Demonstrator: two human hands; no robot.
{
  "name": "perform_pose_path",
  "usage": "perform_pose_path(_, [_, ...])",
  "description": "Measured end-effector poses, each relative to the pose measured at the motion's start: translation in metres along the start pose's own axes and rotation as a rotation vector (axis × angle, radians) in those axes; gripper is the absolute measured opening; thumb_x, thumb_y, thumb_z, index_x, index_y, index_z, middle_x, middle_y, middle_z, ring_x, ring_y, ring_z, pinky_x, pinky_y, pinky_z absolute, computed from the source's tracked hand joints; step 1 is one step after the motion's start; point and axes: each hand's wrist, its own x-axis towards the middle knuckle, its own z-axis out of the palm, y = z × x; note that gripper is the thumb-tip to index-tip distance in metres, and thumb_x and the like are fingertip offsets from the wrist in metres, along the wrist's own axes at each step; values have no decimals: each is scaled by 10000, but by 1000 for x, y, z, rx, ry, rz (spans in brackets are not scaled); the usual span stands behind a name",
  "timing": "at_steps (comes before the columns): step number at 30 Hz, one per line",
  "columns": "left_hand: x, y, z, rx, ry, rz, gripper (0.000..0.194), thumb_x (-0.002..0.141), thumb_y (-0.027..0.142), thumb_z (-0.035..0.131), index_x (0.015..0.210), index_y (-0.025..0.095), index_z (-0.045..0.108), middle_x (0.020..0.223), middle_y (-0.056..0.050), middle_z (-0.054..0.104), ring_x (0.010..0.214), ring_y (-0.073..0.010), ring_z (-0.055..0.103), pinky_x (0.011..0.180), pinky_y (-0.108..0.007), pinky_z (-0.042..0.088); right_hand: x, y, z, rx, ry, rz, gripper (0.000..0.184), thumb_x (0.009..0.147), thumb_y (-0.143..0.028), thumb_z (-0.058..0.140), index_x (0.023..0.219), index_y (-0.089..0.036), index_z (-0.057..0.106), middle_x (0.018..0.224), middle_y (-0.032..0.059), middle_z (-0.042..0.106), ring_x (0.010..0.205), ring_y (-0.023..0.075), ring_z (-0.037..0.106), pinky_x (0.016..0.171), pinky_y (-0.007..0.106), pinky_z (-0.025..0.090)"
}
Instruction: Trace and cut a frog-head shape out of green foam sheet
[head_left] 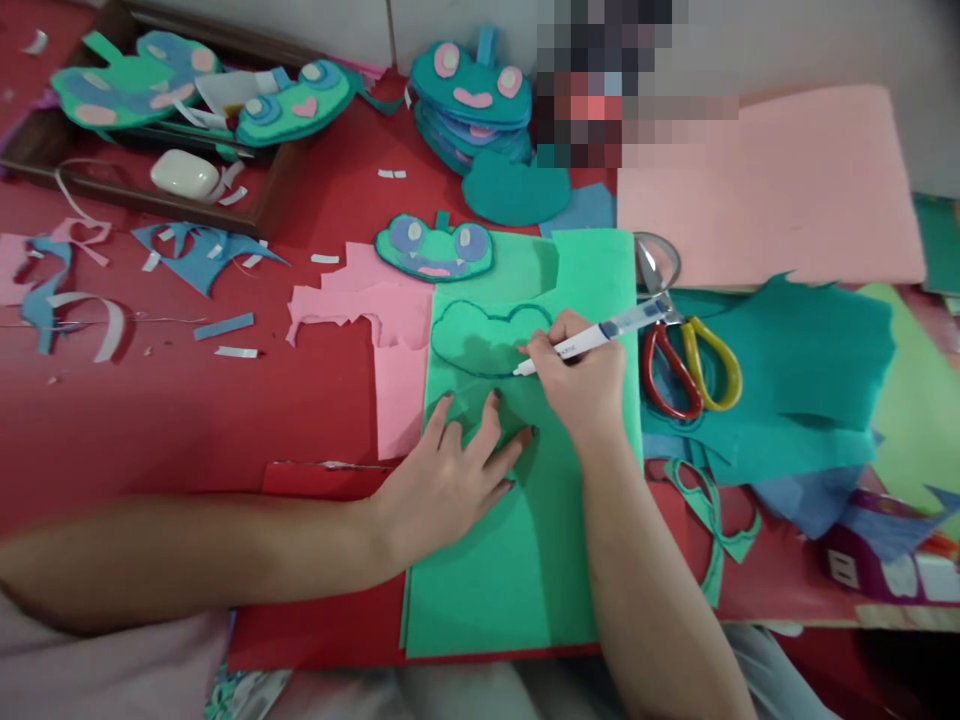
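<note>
My right hand point(585, 375) grips a white marker pen point(592, 340), its tip touching a green felt sheet point(517, 560). A dark rounded outline point(480, 345) with two bumps on top is drawn on the sheet around the tip. Just below that outline, my left hand point(461, 470) lies flat on the sheet with its fingers spread. A finished green felt frog face point(435, 247) with purple eyes rests beyond the sheet's top left edge. Scissors point(686, 360) with red and yellow handles lie right of my right hand.
Pink felt scraps point(397, 320) lie left of the sheet, teal felt point(810, 380) to the right. Frog faces are stacked point(472, 90) at the back, beside a pink foam sheet point(772, 190). A wooden tray point(259, 200) holds more pieces at back left.
</note>
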Motion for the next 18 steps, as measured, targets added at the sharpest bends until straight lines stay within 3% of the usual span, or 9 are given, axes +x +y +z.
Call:
perform_pose_path(9, [0,0,0,10,-8,6,498,928,388,297,1402,238,323,1385,-179,425,795,-199,633,967,-489,388,-1,4,-2,94,185,16,321,814,-285,539,565,-235,343,482,-54,329,448,109,421,454,266,406])
perform_pose_path(14, [0,0,0,17,-8,3,499,928,383,292,1402,228,322,1375,-175,437,796,-205,634,960,-486,392,-3,-9,4,208,6,81,328,851,-339,518,568,-227,396,420,-51,417,389,100,423,429,264,385])
perform_pose_path(18, [0,0,0,20,-5,5,510,928,373,289,1400,185,330,1375,-181,432,811,-218,634,981,-496,371,-6,-17,9,208,-104,50,319,833,-301,550,550,-208,435,446,-39,493,424,97,475,473,255,409])
